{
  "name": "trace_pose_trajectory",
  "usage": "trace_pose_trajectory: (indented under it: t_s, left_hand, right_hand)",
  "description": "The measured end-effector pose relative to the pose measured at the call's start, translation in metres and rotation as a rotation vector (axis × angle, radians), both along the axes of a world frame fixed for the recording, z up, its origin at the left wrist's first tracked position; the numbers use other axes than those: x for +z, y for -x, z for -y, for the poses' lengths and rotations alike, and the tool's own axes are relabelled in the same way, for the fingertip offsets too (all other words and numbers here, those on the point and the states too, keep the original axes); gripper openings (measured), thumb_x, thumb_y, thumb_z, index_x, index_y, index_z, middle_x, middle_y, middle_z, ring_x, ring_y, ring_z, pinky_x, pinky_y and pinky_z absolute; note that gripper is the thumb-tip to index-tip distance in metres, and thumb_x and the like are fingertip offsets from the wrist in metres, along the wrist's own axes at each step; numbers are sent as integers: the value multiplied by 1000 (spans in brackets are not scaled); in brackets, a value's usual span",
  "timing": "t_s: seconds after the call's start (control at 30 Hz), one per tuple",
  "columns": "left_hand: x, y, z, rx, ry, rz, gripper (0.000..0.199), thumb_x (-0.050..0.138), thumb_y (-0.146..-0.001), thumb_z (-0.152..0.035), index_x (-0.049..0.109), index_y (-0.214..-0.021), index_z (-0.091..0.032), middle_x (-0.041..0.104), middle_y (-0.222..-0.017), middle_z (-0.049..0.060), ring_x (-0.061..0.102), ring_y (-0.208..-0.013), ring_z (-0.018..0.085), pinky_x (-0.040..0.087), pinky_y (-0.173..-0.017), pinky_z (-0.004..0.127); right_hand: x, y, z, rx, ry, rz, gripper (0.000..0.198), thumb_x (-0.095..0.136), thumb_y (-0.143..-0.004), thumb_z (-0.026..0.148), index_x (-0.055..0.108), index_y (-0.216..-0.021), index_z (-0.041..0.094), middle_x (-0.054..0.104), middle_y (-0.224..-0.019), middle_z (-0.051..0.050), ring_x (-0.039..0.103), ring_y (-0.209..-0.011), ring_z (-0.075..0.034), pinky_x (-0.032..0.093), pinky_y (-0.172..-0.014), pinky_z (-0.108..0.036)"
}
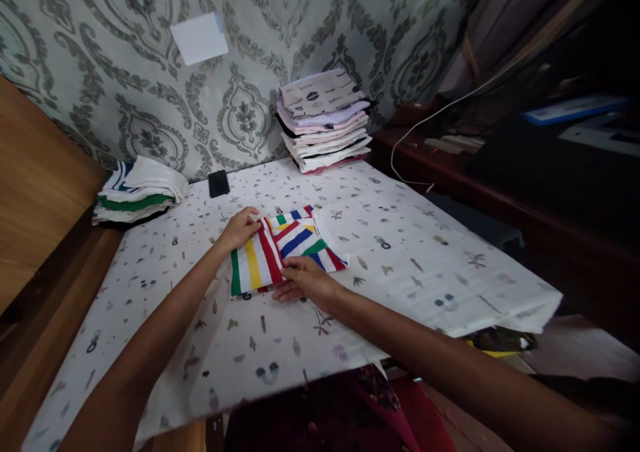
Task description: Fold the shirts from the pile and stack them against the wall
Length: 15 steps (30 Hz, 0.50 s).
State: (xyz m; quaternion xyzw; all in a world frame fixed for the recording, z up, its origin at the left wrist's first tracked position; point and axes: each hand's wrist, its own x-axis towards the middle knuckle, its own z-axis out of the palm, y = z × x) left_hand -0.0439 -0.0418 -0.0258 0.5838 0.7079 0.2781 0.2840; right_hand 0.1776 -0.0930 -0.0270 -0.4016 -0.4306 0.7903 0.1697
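A folded striped shirt in green, yellow, red, blue and white lies on the patterned white cloth, its white-edged end to the right. My left hand grips the far edge of its folded left part, fingers bent over the fabric. At the near edge, my right hand pinches the same shirt, thumb on top and the other fingers lower. Part of each hand's fingertips is hidden by the fabric or by the hand itself.
A tall stack of folded clothes stands by the wall. A smaller stack sits at the left, beside a black phone-like object. A white cable hangs over a dark desk at the right. The patterned cloth covers the table.
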Motion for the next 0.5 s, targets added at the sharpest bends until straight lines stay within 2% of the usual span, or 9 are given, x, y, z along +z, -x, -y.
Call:
trace_pose_trajectory:
  t_s: [0.07,0.1,0.13,0.2,0.27,0.3,0.4,0.5]
  left_hand:
    - [-1,-2,23,-45,-132,-128,35,54,-90,-27,53,-124,-21,70,-95,3,66,-88,19,51,-82,32]
    - [-2,-4,37,-75,-198,-206,36,50,-93,-31,51,-127,-21,70,-108,7,65,-100,21,50,-90,36]
    - [-3,-7,51,-102,-251,-280,36,46,-96,-35,50,-129,-21,67,-119,9,62,-110,24,48,-96,39]
    - [-9,-15,79,-136,-312,-384,39,41,-99,-41,50,-132,-20,62,-131,13,56,-122,28,44,-104,45]
    - [-16,-23,100,-151,-353,-435,41,40,-100,-42,50,-132,-19,60,-134,15,53,-127,29,40,-109,49]
    - [-19,-26,106,-159,-368,-439,40,40,-100,-41,50,-131,-18,60,-133,15,52,-127,29,39,-110,49]
    - [-26,-18,105,-125,-405,-398,35,40,-100,-37,53,-126,-18,62,-128,14,56,-121,27,42,-107,47]
    - [-23,14,81,9,-413,-346,30,43,-96,-28,56,-121,-18,64,-121,13,58,-116,26,44,-104,44]
  right_hand:
    - [0,-6,-4,14,-60,59,9,52,-90,13,53,-98,17,68,-64,-1,70,-56,-16,55,-53,-25]
    - [0,-9,-6,18,-153,112,14,52,-90,15,54,-104,16,68,-65,-1,68,-53,-16,53,-50,-25]
    - [1,-11,-9,11,-299,176,19,53,-90,17,55,-109,16,68,-67,-1,66,-51,-16,51,-49,-26]
    - [3,-10,-15,-21,-695,292,24,54,-90,19,60,-113,16,68,-69,-1,65,-54,-16,51,-55,-28]
    - [7,2,-21,-30,-1044,326,27,50,-91,17,64,-114,17,71,-79,-4,68,-70,-18,53,-68,-32]
    - [8,11,-25,-7,-1160,319,30,46,-92,15,65,-116,17,73,-89,-6,69,-83,-20,54,-77,-34]
    - [7,49,-35,156,-1381,350,42,40,-91,8,61,-128,14,66,-128,-14,60,-120,-23,47,-101,-39]
    - [-1,79,-45,303,-1468,573,51,36,-93,7,50,-142,9,48,-151,-18,40,-143,-27,31,-117,-46]
